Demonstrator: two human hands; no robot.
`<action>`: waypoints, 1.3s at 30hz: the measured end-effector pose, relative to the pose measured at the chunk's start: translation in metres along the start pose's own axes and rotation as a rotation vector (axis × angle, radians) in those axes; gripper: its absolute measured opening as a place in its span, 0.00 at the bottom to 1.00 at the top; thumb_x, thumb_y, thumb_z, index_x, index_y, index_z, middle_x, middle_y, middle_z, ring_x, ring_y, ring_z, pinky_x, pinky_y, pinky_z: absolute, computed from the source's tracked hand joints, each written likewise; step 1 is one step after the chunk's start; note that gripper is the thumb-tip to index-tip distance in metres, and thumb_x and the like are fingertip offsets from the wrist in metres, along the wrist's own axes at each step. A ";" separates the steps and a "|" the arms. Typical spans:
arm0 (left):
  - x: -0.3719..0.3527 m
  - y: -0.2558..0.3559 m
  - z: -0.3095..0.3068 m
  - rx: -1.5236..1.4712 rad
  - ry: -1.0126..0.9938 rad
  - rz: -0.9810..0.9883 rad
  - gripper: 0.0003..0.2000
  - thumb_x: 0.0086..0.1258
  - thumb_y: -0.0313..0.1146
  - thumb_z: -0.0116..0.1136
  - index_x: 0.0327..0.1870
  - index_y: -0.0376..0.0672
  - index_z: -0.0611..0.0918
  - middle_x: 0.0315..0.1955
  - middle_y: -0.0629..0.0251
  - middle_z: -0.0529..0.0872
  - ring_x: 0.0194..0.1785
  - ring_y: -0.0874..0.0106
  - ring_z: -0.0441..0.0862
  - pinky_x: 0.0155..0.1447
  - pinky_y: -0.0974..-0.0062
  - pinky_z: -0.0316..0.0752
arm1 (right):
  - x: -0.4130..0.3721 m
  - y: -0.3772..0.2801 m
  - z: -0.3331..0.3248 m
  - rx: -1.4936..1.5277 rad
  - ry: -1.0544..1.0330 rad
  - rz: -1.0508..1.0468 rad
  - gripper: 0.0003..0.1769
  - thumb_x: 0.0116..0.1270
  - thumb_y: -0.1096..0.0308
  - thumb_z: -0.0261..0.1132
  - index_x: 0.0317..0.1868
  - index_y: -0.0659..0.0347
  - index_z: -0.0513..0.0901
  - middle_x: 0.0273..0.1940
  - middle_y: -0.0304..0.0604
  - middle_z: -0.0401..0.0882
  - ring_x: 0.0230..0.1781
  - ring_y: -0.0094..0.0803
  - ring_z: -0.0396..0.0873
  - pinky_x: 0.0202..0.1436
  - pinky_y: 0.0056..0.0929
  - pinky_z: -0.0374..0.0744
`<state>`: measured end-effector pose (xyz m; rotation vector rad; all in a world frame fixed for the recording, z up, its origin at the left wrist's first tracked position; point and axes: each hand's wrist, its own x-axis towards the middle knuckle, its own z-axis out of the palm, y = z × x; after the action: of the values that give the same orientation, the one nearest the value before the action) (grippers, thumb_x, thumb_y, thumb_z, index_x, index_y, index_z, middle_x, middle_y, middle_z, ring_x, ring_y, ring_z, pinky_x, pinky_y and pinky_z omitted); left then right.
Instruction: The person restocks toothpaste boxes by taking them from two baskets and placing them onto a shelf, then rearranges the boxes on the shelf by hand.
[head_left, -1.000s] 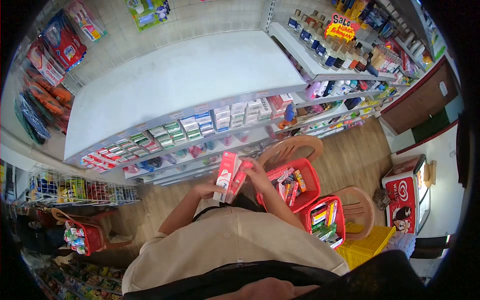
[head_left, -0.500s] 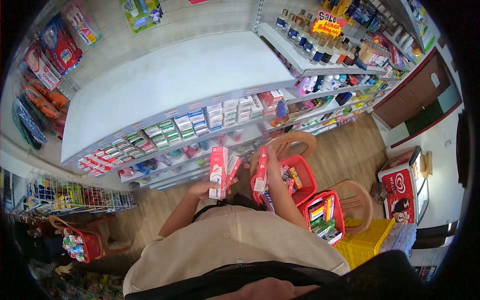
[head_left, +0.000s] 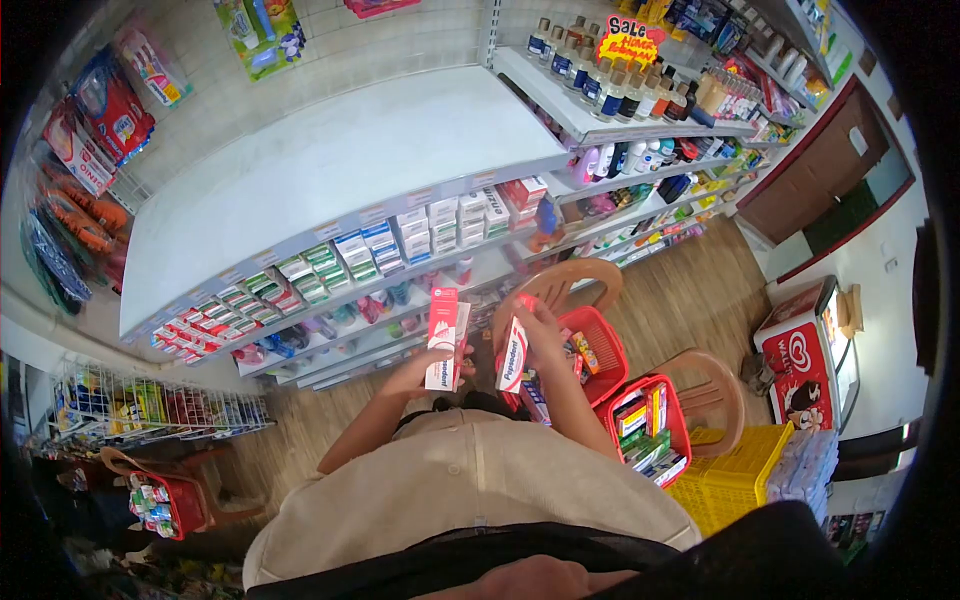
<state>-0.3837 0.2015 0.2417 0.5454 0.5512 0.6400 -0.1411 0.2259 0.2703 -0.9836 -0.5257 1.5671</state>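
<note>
My left hand (head_left: 412, 373) is closed around red-and-white toothpaste boxes (head_left: 442, 325), held upright in front of my shirt. The front one shows the Pepsodent name, and at least one more box sits behind it, partly hidden. In my right hand (head_left: 544, 338) is another Pepsodent toothpaste box (head_left: 513, 356), gripped near its top and tilted, its white printed side facing me. The two hands are apart, with a narrow gap between the boxes. Beneath my right forearm stands a red basket (head_left: 612, 350) holding packaged goods, partly hidden by the arm.
Ahead is a white shelf (head_left: 330, 170) with rows of toothpaste boxes on the tier below. A second red basket (head_left: 680, 418), brown plastic chairs (head_left: 715, 385) and a yellow crate (head_left: 735, 465) stand to my right. Perfume bottles (head_left: 610, 85) line the right shelf. A wire rack is at left.
The box in my right hand has turned, so its white Pepsodent side now shows. The boxes in my left hand are closer together. My view has shifted slightly.
</note>
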 end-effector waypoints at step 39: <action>-0.001 0.006 -0.011 0.139 0.173 0.039 0.20 0.61 0.27 0.61 0.56 0.39 0.75 0.44 0.61 0.84 0.42 0.70 0.85 0.46 0.73 0.82 | 0.016 0.008 -0.003 0.093 -0.147 0.203 0.16 0.62 0.72 0.65 0.50 0.62 0.75 0.38 0.41 0.81 0.36 0.31 0.83 0.41 0.33 0.84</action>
<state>-0.3938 0.2083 0.2380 0.6357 0.7537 0.6930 -0.1429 0.2383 0.2573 -0.8764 -0.4604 1.8396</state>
